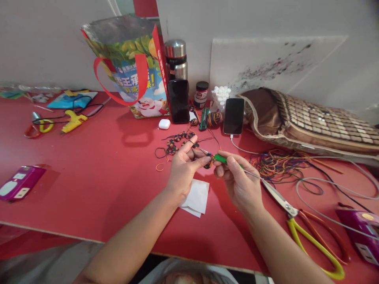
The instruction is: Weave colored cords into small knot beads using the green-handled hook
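Between the thumb and fingers of my right hand (241, 183) is a crochet hook with a green handle (220, 158). Its thin metal shaft points left, toward my left hand (184, 169). That hand pinches a small multicoloured crocheted piece (209, 163), and a dark yarn strand runs over its raised index finger. The hook's tip is at the piece, too small to make out clearly. Just beyond my left fingers lie several dark, colourful crocheted bits (172, 146) with loose yarn ends. Folded white paper (197, 199) lies below the hands.
Behind the work stand a black phone (178, 101), a charging phone (233, 116), a yarn ball (214, 119) and a printed bag (139, 75). To the right are a yarn tangle (274, 165), large scissors (291, 212) and a cushion (319, 122). A yellow glue gun (72, 121) lies left.
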### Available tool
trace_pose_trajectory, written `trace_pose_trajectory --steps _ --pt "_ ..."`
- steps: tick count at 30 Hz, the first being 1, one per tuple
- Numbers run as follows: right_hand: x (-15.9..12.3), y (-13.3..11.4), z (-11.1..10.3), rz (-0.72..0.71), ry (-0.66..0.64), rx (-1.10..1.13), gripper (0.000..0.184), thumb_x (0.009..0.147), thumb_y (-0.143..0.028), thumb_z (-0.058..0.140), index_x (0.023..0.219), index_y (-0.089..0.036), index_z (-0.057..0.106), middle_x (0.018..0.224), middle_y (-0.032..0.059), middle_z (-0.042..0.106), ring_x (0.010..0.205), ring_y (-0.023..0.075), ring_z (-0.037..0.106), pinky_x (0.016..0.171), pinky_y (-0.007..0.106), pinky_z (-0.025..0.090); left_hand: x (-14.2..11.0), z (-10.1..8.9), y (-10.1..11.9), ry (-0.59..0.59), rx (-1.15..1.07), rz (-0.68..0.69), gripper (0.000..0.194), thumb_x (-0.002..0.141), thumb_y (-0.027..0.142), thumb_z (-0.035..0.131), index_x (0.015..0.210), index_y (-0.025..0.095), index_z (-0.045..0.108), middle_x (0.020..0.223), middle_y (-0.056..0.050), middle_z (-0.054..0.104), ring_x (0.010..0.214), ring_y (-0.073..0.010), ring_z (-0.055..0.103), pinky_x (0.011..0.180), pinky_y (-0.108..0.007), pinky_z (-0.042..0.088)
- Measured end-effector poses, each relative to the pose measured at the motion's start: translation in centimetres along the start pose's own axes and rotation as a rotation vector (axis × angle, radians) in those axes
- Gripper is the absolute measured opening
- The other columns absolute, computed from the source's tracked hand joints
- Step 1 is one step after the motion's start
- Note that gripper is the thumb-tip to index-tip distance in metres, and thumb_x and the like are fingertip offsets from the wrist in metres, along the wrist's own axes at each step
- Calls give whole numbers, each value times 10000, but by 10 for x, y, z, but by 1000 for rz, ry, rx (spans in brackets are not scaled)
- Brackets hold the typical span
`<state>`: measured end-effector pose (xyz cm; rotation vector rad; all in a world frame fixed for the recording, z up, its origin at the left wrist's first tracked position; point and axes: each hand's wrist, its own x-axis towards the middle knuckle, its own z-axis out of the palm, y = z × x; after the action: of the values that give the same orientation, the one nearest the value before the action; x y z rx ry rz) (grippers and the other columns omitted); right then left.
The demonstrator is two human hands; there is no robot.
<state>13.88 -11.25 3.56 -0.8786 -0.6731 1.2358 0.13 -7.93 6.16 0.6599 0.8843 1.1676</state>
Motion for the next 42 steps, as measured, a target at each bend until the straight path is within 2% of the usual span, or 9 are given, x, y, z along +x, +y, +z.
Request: trace_pose_trajectory --steps 3,9,12,15,17,19,25,32,42 --pt "0 0 -1 -41 2 -24 179 856 -400 856 961 -256 876 732 41 787 559 128 621 576 298 568 -1 1 1 -2 7 -6 1021 704 118 885 1626 116 446 683 61 665 707 -124 635 751 -291 478" --pt "-2 3 -9 -106 -69 -150 172 937 -380 786 1036 -259 859 755 32 774 628 145 662 643 320 576 -4 2 2 12 65 37 985 725 110 854 1626 153 458 680 67 649 691 -118 610 737 -284 483" --pt "-5 6 -10 -239 -66 -367 171 999 -310 708 1094 -252 838 759 20 744 679 153 676 683 328 574 -5 3 -2 20 92 60 971 744 114 844 1631 146 452 679 65 642 680 -116 601 732 -282 476" --pt "-10 8 -8 -444 -40 -589 213 1023 -250 653 1158 -258 818 870 40 762 745 172 689 716 348 579 -4 3 -5 23 68 51 989 731 105 855 1632 147 449 697 63 657 682 -116 613 741 -285 478" --pt "-14 8 -5 -560 -45 -650 267 1026 -224 638 1227 -285 802 977 60 779 790 187 702 739 367 592 -3 2 -5 6 12 17 1004 714 100 872 1627 145 455 710 64 663 697 -116 627 760 -286 481" --pt "-16 7 -4 -599 -81 -641 321 1026 -207 632 1285 -318 785 1013 64 775 785 190 701 725 368 596 -1 0 -3 -19 -43 -20 1022 698 90 885 1623 128 453 710 68 661 706 -112 632 783 -287 481" --pt "-11 4 -11 -474 -188 -505 332 1039 -195 627 1282 -347 795 941 42 744 774 176 681 735 368 575 3 -6 6 -34 -98 -76 1112 671 29 880 1656 76 366 695 64 673 692 -122 635 781 -298 486" --pt "-6 6 -19 -357 -194 -367 270 1036 -244 657 1228 -331 824 891 41 731 780 181 669 750 372 541 5 -8 11 -25 -117 -114 1164 665 -24 856 1675 27 280 673 64 687 658 -140 666 744 -312 506" --pt "-1 3 -23 -273 -168 -342 216 987 -375 725 1139 -292 855 871 55 729 738 188 663 732 393 567 8 -11 10 -21 -106 -115 1083 663 -26 864 1633 44 389 679 48 705 671 -146 679 751 -321 503"
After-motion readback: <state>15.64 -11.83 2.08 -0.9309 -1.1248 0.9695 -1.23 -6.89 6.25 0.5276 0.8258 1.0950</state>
